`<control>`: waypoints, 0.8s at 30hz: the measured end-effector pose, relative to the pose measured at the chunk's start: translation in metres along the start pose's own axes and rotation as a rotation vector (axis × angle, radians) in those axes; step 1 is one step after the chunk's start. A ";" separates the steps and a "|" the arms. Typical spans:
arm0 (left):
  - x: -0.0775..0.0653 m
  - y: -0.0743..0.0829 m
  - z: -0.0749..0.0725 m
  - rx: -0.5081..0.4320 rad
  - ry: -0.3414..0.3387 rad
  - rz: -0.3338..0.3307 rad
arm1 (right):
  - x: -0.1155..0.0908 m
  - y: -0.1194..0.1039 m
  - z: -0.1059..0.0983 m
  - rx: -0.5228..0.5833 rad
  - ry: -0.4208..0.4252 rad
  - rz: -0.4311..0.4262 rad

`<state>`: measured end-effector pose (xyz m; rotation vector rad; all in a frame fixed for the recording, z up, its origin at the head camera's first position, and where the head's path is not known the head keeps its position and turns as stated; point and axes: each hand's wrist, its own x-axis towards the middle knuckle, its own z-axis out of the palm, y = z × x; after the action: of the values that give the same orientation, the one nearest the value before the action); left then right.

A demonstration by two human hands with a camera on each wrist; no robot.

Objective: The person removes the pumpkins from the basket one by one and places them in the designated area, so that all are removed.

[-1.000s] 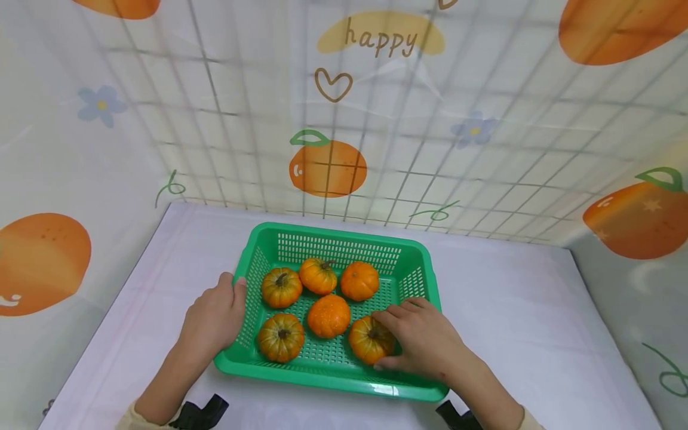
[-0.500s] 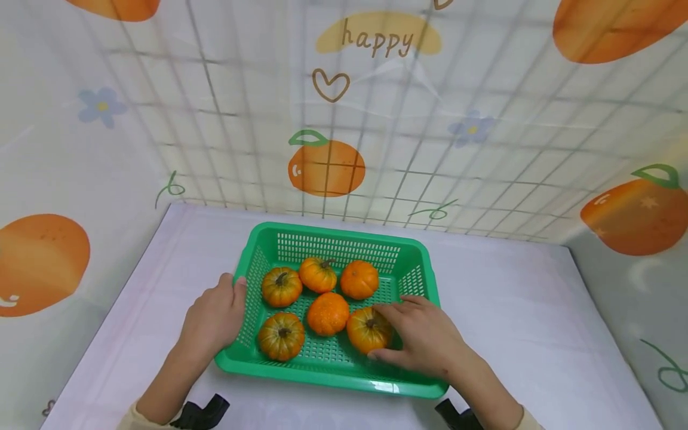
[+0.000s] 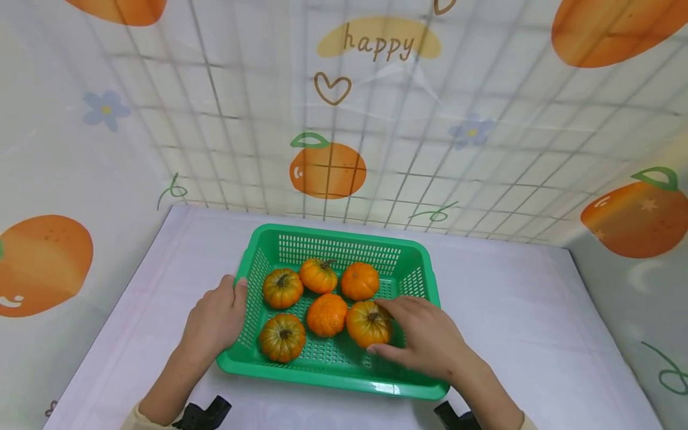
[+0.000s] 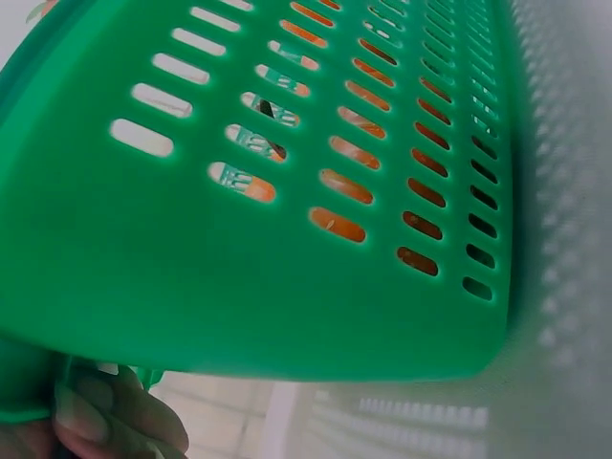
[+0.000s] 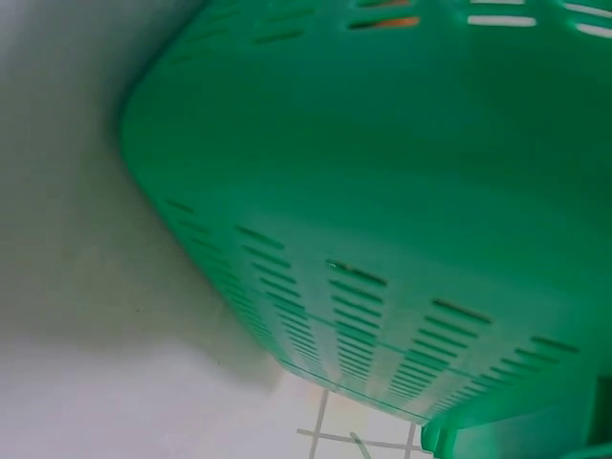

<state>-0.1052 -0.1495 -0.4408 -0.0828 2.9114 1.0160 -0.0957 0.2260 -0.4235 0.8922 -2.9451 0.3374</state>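
a pale lavender-white, faintly creased flat tabletop [image 3: 516, 316] carries a green, rectangular, perforated plastic basket [image 3: 333, 380], which rests upright on its base, its long back side near the tabletop's far edge.

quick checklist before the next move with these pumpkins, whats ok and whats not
1. Left hand holding the green perforated plastic basket at its left side: ok.
2. Right hand at the round orange-and-green ribbed pumpkin, thumb and fingers around its right side: ok.
3. Firmness of that hold: cannot tell.
4. Gap between it and the bumpy orange pumpkin: cannot tell, very close.
5. All six pumpkins inside the basket: ok.
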 end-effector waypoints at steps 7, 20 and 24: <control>-0.001 0.004 0.001 -0.008 -0.013 -0.006 | -0.004 0.000 0.000 0.048 0.022 0.082; -0.002 0.004 0.000 -0.010 0.007 -0.025 | -0.005 0.000 -0.014 0.117 0.091 0.181; -0.002 0.005 -0.002 -0.018 0.002 -0.034 | -0.011 0.003 -0.022 0.141 0.122 0.216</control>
<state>-0.1036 -0.1464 -0.4360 -0.1340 2.8921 1.0381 -0.0887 0.2392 -0.4036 0.5415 -2.9369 0.5929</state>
